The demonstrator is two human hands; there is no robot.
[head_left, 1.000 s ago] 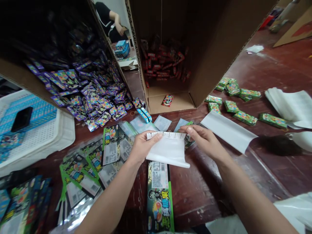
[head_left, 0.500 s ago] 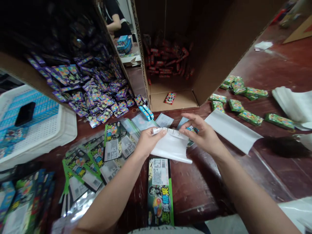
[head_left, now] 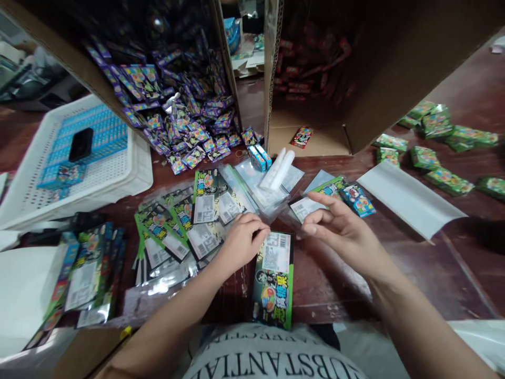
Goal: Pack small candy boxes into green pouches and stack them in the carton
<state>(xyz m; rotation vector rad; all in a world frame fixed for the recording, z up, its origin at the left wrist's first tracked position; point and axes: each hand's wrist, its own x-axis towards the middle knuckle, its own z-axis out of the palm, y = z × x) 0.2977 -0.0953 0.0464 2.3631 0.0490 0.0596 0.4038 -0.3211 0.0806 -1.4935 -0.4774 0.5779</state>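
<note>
My left hand (head_left: 245, 243) is closed, thumb against the curled fingers, at the upper left corner of a black and green printed packet (head_left: 272, 295). What its fingertips hold, if anything, is hidden. My right hand (head_left: 341, 234) hovers right of the packet, its fingers bent and the index finger apart from the thumb; I see nothing in it. Beyond the hands, a white rolled sheet (head_left: 279, 171) lies on clear plastic bags (head_left: 252, 181). Another green printed packet (head_left: 329, 185) and a small blue packet (head_left: 359, 200) lie just behind my right hand.
Several printed packets (head_left: 205, 239) fan out at left. One carton (head_left: 232, 63) holds purple boxes (head_left: 193, 131), another (head_left: 327, 145) red ones. A white basket (head_left: 140, 168) carries blue boxes and a phone (head_left: 81, 145). At right lie a white sheet (head_left: 410, 195) and green boxes (head_left: 450, 180).
The white sheet that both hands were holding is now a roll lying farther back on the clear bags. My left hand has come down to the printed packet; the view has shifted.
</note>
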